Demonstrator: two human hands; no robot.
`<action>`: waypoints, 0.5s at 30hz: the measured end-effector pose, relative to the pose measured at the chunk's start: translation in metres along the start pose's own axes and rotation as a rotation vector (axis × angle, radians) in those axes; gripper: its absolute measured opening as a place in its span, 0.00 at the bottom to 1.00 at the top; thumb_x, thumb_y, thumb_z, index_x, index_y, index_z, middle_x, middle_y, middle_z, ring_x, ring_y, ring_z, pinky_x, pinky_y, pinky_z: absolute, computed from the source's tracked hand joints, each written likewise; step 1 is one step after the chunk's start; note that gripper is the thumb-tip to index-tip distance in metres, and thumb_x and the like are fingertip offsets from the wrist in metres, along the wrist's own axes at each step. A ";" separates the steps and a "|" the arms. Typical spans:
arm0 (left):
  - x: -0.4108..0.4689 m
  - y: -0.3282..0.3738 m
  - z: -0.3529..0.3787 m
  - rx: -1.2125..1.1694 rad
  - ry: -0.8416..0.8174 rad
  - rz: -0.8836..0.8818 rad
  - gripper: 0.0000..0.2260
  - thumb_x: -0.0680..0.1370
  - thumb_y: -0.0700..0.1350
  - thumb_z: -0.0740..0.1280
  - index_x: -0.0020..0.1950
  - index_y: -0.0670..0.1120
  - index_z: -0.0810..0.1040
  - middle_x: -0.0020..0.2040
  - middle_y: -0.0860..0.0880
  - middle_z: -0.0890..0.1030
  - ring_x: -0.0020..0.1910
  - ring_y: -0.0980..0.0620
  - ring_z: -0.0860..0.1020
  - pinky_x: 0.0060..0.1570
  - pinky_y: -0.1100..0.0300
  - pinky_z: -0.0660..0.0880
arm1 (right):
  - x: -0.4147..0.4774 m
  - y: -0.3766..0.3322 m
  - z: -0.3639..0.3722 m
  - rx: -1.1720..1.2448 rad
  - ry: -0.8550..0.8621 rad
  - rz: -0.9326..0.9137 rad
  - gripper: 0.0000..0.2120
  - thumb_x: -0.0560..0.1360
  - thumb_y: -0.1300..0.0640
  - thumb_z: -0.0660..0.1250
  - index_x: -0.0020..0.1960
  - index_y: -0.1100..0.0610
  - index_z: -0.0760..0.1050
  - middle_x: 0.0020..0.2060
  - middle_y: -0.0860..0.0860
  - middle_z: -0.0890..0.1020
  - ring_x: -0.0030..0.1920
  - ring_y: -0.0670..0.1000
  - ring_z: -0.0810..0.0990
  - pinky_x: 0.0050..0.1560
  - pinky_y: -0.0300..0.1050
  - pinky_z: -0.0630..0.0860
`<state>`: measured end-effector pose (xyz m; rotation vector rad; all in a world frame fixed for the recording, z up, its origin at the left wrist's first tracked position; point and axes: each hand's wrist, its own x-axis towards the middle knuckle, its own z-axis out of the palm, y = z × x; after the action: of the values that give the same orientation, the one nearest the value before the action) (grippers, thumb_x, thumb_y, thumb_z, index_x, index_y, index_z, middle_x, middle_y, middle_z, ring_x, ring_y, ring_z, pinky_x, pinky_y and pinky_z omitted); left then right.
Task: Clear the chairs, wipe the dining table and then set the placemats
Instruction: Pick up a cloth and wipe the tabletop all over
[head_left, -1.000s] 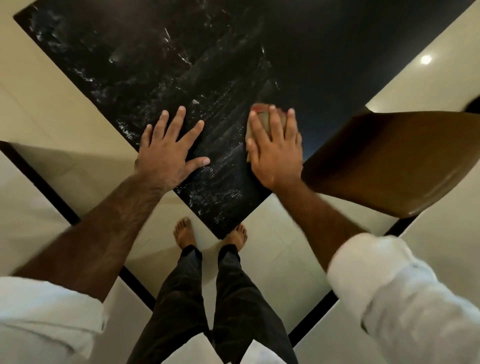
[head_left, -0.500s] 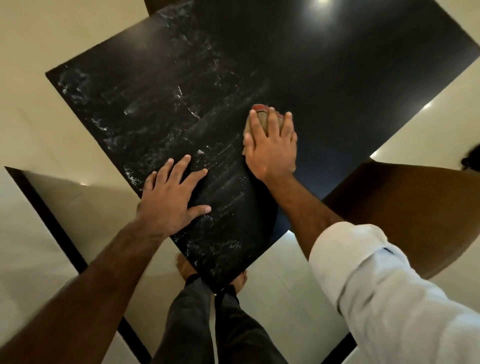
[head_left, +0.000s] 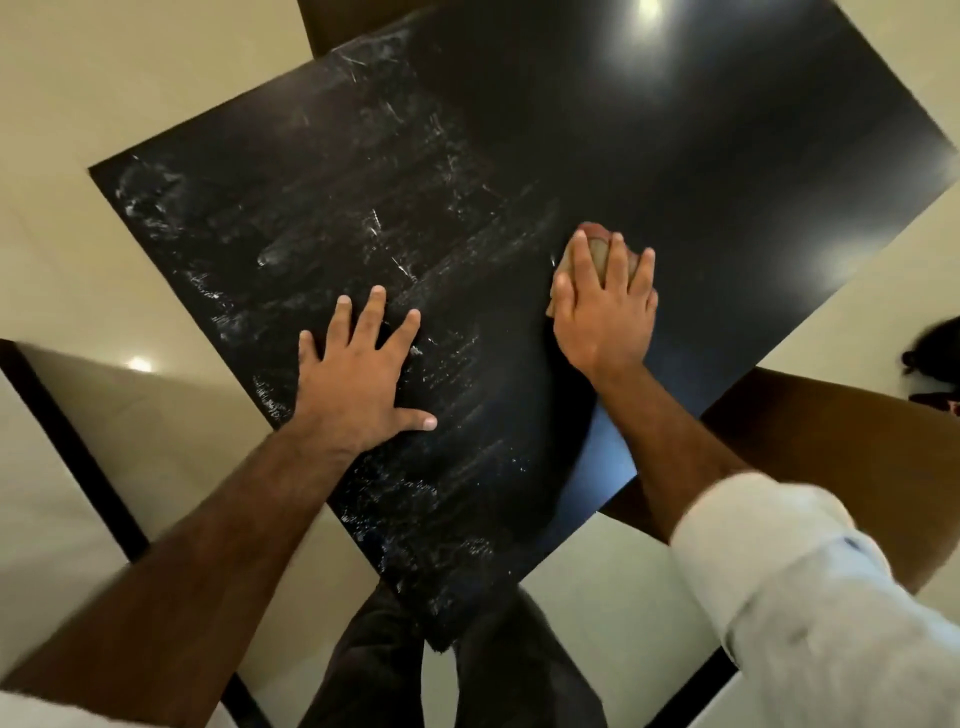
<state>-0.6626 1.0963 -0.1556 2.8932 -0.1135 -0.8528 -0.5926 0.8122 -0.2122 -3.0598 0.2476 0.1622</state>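
Right hand (head_left: 602, 317) flat, fingers straight, pressing a tan pad (head_left: 597, 254) onto the black bench (head_left: 727, 171), just right of centre. Left hand (head_left: 358, 384) splayed palm-down toward the 7 o'clock edge, bracing, holding nothing. Pale streaks (head_left: 405, 270) run from 9 round to 6 o'clock; the 12-to-3 side looks glossy. To wipe well: overlapping strokes, even pressure, through those streaks and right out to the edges, then lift the left hand and do that patch too. Pad mostly covered, so sponge or folded cloth, can't tell. Chair (head_left: 831, 447) at 4 o'clock is cut off; a dark blur (head_left: 935, 353) at 3 o'clock is unreadable.
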 end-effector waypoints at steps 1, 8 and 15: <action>0.001 -0.001 0.000 -0.005 -0.003 0.000 0.62 0.68 0.76 0.76 0.89 0.63 0.39 0.89 0.50 0.32 0.89 0.38 0.36 0.83 0.26 0.50 | 0.023 -0.016 0.002 -0.004 0.023 -0.018 0.30 0.86 0.37 0.51 0.87 0.42 0.62 0.86 0.57 0.64 0.84 0.72 0.58 0.74 0.74 0.69; 0.001 0.000 0.003 -0.025 -0.027 -0.001 0.62 0.69 0.76 0.75 0.88 0.65 0.37 0.88 0.52 0.29 0.88 0.40 0.34 0.84 0.26 0.48 | 0.000 -0.062 0.007 -0.016 0.041 -0.323 0.29 0.88 0.38 0.51 0.88 0.41 0.58 0.87 0.55 0.60 0.86 0.69 0.54 0.78 0.68 0.65; 0.002 -0.001 0.000 -0.038 -0.019 -0.004 0.61 0.69 0.77 0.74 0.88 0.65 0.35 0.87 0.53 0.27 0.88 0.41 0.33 0.84 0.27 0.48 | -0.036 0.009 -0.005 -0.022 -0.104 -0.295 0.31 0.88 0.36 0.50 0.89 0.38 0.50 0.89 0.53 0.53 0.88 0.67 0.47 0.78 0.70 0.64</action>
<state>-0.6608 1.0969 -0.1570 2.8516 -0.0921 -0.8733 -0.6284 0.8085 -0.2034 -3.0499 -0.2121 0.3064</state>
